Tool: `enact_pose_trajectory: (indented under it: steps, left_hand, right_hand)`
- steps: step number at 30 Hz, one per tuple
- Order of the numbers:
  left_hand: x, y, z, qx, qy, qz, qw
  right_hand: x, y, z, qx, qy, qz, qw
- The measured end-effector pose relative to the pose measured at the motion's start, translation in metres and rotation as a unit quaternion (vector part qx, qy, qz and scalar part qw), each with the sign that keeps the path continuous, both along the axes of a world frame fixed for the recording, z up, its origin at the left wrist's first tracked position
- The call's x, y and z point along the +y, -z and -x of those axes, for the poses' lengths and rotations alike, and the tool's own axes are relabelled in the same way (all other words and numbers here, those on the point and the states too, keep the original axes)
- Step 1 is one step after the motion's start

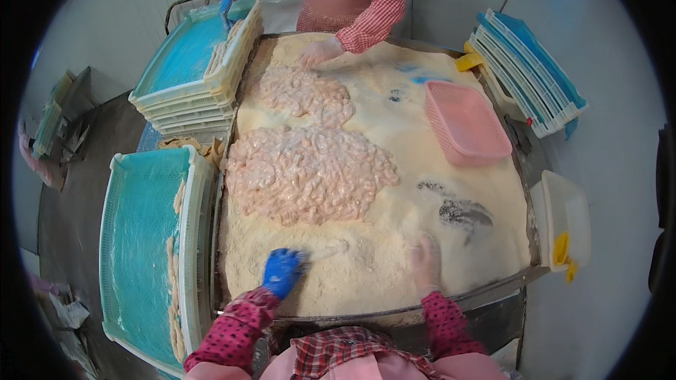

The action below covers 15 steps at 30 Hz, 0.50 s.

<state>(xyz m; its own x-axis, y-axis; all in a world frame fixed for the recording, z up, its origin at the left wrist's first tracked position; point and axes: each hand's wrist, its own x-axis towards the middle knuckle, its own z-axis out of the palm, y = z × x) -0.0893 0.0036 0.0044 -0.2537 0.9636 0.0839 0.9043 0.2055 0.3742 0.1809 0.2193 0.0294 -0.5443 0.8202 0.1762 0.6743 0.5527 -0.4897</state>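
My left hand (283, 272), in a blue glove, is closed at the near left of the flour-covered table (486, 260). From its fingers a pale, floured strip of raw meat (327, 250) sticks out to the right, somewhat blurred. My right hand (424, 266) is low over the flour at the near right, its fingers smeared by motion. Beyond my hands lies a large heap of raw pink meat strips (310, 176), with a smaller meat heap (303, 95) behind it.
Left of the table stands a white tray with a teal mesh base (141, 239), floured strips along its right side. Behind it is a tray stack (190, 109). A co-worker's gloved hand (322, 52) reaches over the far flour. A pink basket (468, 127) sits at the right.
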Motion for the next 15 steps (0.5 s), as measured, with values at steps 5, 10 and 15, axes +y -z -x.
enact_pose_trajectory:
  steps: [5,10,15]
  left_hand:
    - [0.031,-0.005,-0.03,-0.038,-0.013,-0.014,0.999]
    - [0.043,0.015,-0.034,-0.649,-0.173,-0.094,0.734]
    - [0.033,-0.06,-0.079,-0.885,-0.186,-0.146,0.401]
  right_hand:
    - [-0.048,0.011,0.022,0.019,-0.067,0.078,0.995]
    - [-0.052,-0.021,0.075,0.218,-0.072,0.185,0.956]
    - [-0.086,-0.032,0.112,0.12,-0.233,0.057,0.963]
